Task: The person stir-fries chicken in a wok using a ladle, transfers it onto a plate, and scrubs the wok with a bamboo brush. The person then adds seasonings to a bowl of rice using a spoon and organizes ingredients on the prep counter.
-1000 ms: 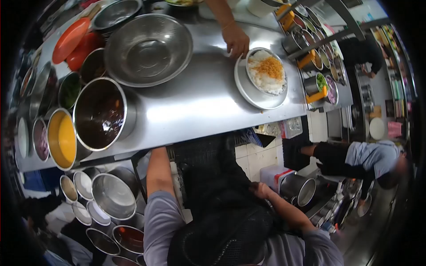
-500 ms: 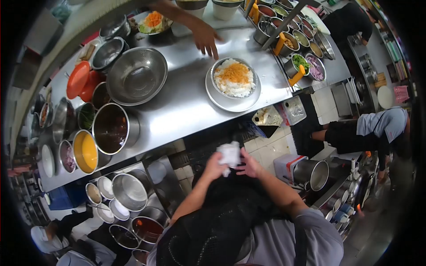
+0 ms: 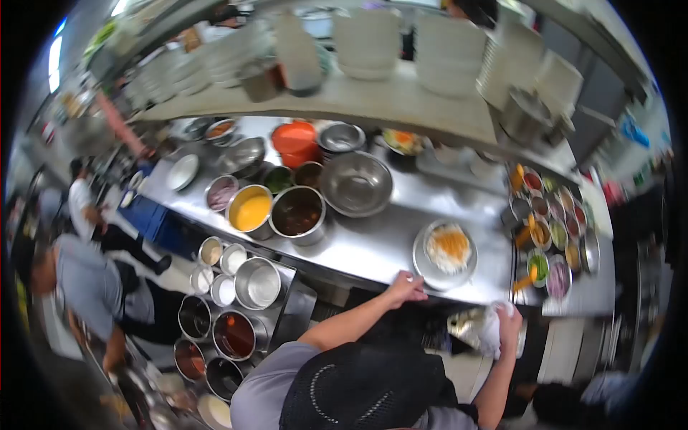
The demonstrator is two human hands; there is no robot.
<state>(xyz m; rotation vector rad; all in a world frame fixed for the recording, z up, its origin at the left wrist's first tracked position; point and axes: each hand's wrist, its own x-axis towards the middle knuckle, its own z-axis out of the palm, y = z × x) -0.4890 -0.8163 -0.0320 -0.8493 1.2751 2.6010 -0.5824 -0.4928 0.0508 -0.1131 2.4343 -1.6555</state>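
Note:
My right hand (image 3: 509,327), out past the counter's front edge, is closed around a crumpled white cloth (image 3: 491,331). My left hand (image 3: 405,289) is at the front edge of the steel counter, just left of and below a round plate (image 3: 424,271). Its fingers are curled together; I cannot make out what is in them, if anything. White rice (image 3: 446,259) topped with orange shreds sits in the middle of that plate. Whether a bowl lies under the rice is blurred.
To the left stand a steel bowl (image 3: 357,185), a pot of dark liquid (image 3: 298,215) and one of yellow liquid (image 3: 251,208). Topping containers (image 3: 557,279) crowd the right end. A shelf (image 3: 315,104) overhangs the back. At left stands another person (image 3: 97,283).
The cloth, held in my left hand before, is now in my right. My hands have spread apart, the left toward the counter edge. My view has turned; the other person's reaching hand is out of view.

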